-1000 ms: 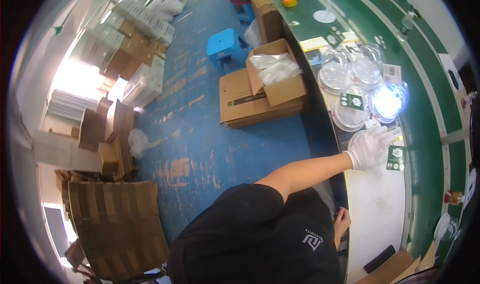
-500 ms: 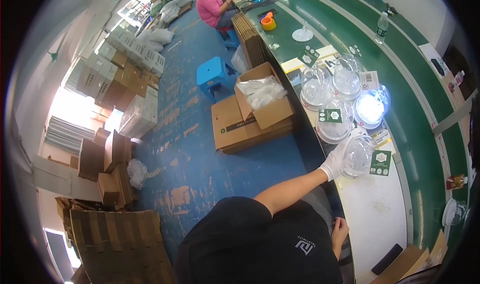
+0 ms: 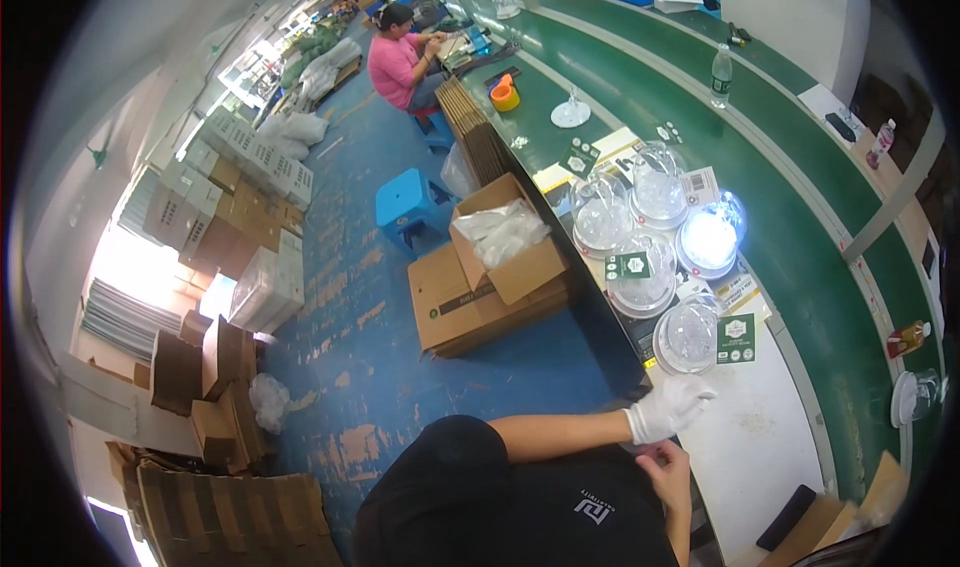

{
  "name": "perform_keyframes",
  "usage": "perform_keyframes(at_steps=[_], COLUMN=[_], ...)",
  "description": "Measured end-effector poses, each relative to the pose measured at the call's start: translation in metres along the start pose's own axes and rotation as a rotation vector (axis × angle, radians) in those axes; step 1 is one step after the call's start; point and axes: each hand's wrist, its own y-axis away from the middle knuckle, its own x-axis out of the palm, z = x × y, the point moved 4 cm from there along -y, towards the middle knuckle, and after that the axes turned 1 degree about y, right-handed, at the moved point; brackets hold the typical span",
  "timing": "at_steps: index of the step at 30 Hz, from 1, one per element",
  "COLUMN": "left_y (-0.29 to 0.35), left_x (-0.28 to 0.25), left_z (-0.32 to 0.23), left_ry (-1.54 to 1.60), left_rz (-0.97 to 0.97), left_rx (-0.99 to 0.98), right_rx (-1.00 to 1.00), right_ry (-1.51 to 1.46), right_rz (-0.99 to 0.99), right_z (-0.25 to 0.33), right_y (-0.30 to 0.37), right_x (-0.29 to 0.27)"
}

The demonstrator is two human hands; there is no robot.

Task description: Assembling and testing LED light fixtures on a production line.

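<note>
Space now shows between the white-gloved left hand (image 3: 668, 409) and the nearest clear dome (image 3: 687, 335), which stands upright on its round white base right of centre in the frame. A half second ago the glove was against the left side of that dome; now it has come back toward the lower edge, and the dome rests on the desk (image 3: 765, 432) without a hand on it. Its green card (image 3: 736, 339) lies just to its right, beside the base. Above it is the rest of the cluster: a clear dome with a green card across it (image 3: 642, 275), then, farther to the right, the lit dome (image 3: 710, 239) glaring blue-white. The gloved fingers are half bent and loosely together, pointing right; I can't tell whether they pinch anything. The bare right hand (image 3: 668, 467) sits just under the glove, fingers curled up near its heel, and from here I can't make out whether the two touch or whether something small is between them. To my eye, the change means the handling of that dome has let up, with both hands now close to the black shirt (image 3: 500, 497).
</note>
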Motion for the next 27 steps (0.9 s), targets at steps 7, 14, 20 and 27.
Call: perform_keyframes(at_steps=[7,14,20,27], left_y=[-0.017,-0.016,-0.029,-0.02], left_x=[0.023,0.045,0.019,0.037], left_z=[-0.042,-0.027,-0.044,-0.055], left_ry=[0.036,0.428,0.106,0.062], left_rz=[0.026,-0.042,-0.016,0.09], left_rx=[0.057,-0.298,-0.037,0.135], right_rx=[-0.008,-0.212,-0.149,-0.173], right_ry=[-0.467,-0.071,-0.158,-0.137], right_rz=[-0.256,-0.321,-0.105,-0.269], right_z=[-0.014,0.0,0.016,0.021], right_y=[0.012,0.022,0.008,0.026], right_x=[0.015,0.002,0.004,0.001])
